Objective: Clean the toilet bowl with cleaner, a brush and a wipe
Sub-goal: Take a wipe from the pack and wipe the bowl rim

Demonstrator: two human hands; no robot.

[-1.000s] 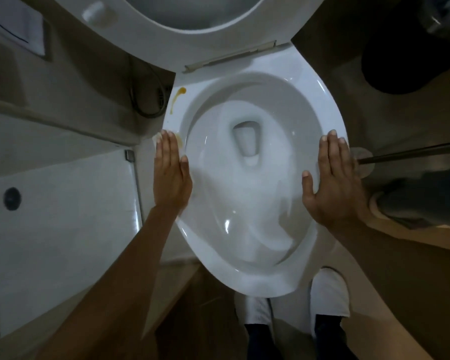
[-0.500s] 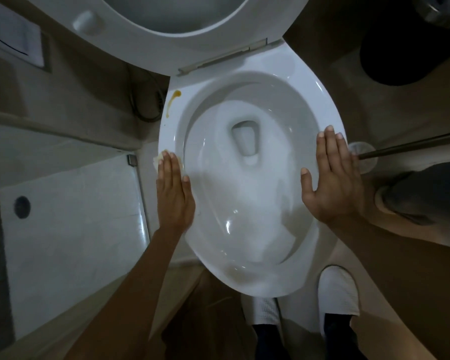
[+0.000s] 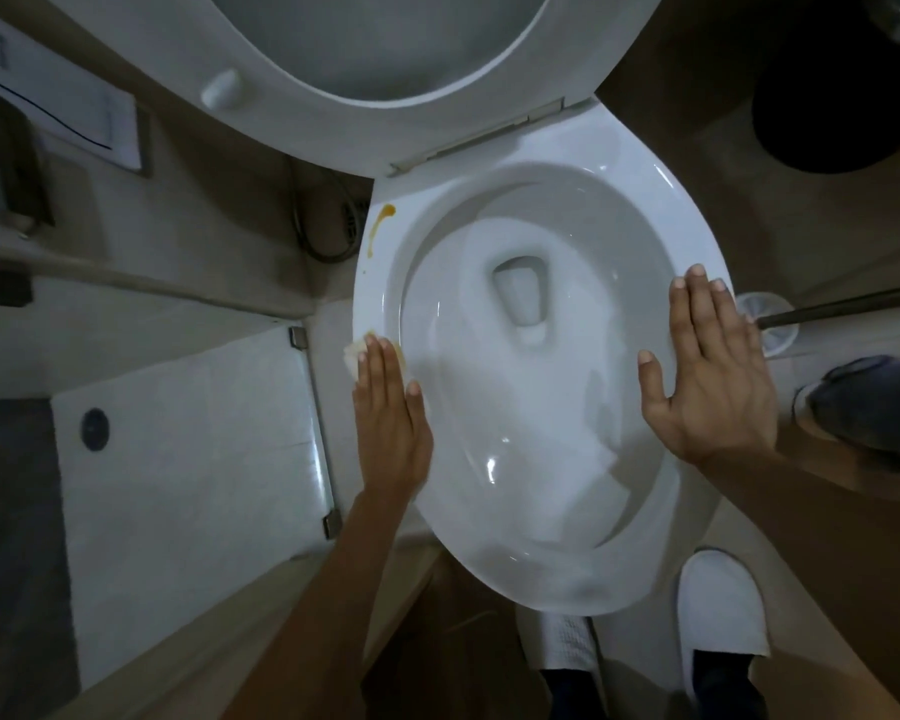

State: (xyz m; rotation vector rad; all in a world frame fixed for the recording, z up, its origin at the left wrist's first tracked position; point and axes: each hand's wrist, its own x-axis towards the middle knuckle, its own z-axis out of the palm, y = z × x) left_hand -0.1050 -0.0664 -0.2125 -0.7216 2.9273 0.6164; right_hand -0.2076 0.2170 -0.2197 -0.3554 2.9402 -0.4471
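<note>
The white toilet bowl (image 3: 661, 210) fills the middle of the view, its seat and lid (image 3: 365, 49) raised at the top. My left hand (image 3: 390, 413) lies flat with straight fingers on the left rim, pressing a pale wipe (image 3: 353, 356) that sticks out past the fingertips. An orange-brown stain (image 3: 380, 223) streaks the rim farther back on the left. My right hand (image 3: 710, 371) rests flat and open on the right rim. Just beyond the right hand, the toilet brush (image 3: 848, 308) stands in its round holder (image 3: 772, 332).
A white shower tray (image 3: 188, 459) with a dark drain lies left of the toilet. A hose (image 3: 313, 236) loops by the wall behind. A dark bin (image 3: 842, 96) stands at the top right. My white slippers (image 3: 718, 610) are below the bowl's front.
My left hand has slid the wipe toward me along the left rim, away from the stain. The right hand has stayed on the right rim.
</note>
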